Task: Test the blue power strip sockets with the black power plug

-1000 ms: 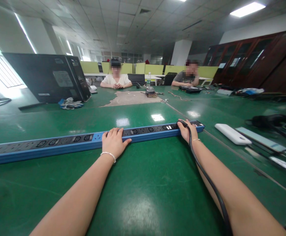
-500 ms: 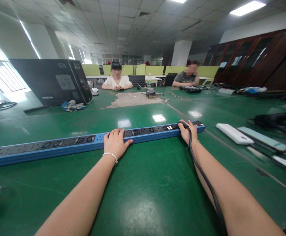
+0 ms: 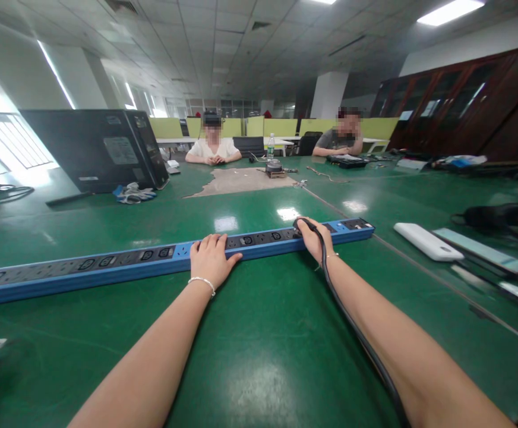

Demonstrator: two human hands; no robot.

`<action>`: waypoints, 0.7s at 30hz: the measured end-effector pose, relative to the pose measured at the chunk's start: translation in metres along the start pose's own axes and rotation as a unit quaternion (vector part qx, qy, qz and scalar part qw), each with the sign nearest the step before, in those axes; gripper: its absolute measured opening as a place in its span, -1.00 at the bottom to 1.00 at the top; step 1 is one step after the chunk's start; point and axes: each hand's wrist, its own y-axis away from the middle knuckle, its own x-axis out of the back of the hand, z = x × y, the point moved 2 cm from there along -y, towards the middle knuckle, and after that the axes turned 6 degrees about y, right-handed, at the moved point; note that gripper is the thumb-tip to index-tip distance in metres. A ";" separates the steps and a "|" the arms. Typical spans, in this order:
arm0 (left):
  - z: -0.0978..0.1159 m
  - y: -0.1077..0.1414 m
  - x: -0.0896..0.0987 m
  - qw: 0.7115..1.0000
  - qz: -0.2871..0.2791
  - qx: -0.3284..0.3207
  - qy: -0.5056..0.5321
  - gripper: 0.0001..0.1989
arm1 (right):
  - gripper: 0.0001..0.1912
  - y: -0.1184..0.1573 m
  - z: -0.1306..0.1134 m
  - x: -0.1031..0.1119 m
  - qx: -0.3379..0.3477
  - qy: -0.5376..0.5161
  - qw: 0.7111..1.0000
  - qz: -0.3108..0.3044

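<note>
A long blue power strip (image 3: 125,268) with black sockets lies across the green table in the head view, running past the left edge. My left hand (image 3: 209,258) is closed over its middle, fingers across the top and thumb along the near side. Farther right, my right hand (image 3: 318,241) is closed on a black power plug (image 3: 302,222) at the strip's top. Its black cable (image 3: 350,320) trails down along my right forearm. My fingers hide the plug's front, so I cannot tell whether it sits in a socket.
A white power bank (image 3: 426,242) and a pale flat slab (image 3: 482,249) lie to the right. Toward the back left stand a black computer case (image 3: 94,151) and work gloves (image 3: 133,193). Two people sit across the table (image 3: 241,345), near a water bottle (image 3: 271,146).
My right hand has moved left along the strip with the plug, uncovering the strip's right end. My left hand keeps its place on the strip.
</note>
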 end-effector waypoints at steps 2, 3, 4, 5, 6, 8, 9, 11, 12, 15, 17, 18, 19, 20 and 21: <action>0.000 0.000 0.000 1.000 0.003 -0.005 0.002 -0.41 | -0.63 0.002 -0.006 -0.003 -0.009 0.004 1.000 -0.008; 0.000 0.000 0.000 1.000 0.005 -0.006 0.003 -0.41 | -0.65 0.003 -0.008 -0.004 -0.007 0.011 1.000 -0.012; -0.001 0.000 -0.001 1.000 0.006 -0.006 0.003 -0.41 | -0.65 0.003 -0.010 -0.005 -0.002 0.021 1.000 -0.015; -0.001 0.000 -0.001 1.000 0.006 -0.005 0.003 -0.41 | -0.66 0.004 -0.011 -0.006 0.006 0.031 0.999 -0.020; -0.001 0.000 -0.001 1.000 0.005 -0.004 0.003 -0.41 | -0.66 0.004 -0.013 -0.008 0.017 0.041 0.999 -0.025; -0.001 0.000 -0.002 1.000 0.003 -0.003 0.004 -0.41 | -0.66 0.006 -0.016 -0.010 0.032 0.061 0.997 -0.028; -0.001 0.000 -0.002 1.000 0.003 -0.002 0.005 -0.41 | -0.66 0.007 -0.017 -0.011 0.031 0.072 0.997 -0.025; -0.001 0.000 -0.002 1.000 0.000 0.001 0.006 -0.40 | -0.67 0.010 -0.019 -0.014 0.020 0.093 0.995 -0.016; -0.001 0.000 -0.002 1.000 -0.002 0.003 0.007 -0.40 | -0.67 0.012 -0.019 -0.015 0.015 0.104 0.994 -0.010; -0.001 -0.001 -0.001 1.000 -0.007 0.007 0.012 -0.41 | -0.65 0.017 -0.019 -0.021 0.024 0.139 0.990 0.009; -0.002 -0.002 0.000 1.000 -0.009 0.010 0.019 -0.41 | -0.62 0.021 -0.018 -0.025 0.036 0.162 0.986 0.025; -0.002 -0.003 0.001 1.000 -0.013 0.012 0.022 -0.41 | -0.60 0.023 -0.018 -0.027 0.040 0.171 0.984 0.031; -0.003 -0.004 0.002 0.999 -0.016 0.013 0.025 -0.41 | -0.59 0.024 -0.017 -0.029 0.042 0.176 0.983 0.035; -0.004 -0.005 0.003 0.999 -0.020 0.013 0.028 -0.42 | -0.58 0.025 -0.017 -0.030 0.042 0.178 0.982 0.037; -0.004 -0.006 0.004 0.999 -0.022 0.012 0.030 -0.42 | -0.58 0.025 -0.017 -0.031 0.041 0.176 0.983 0.038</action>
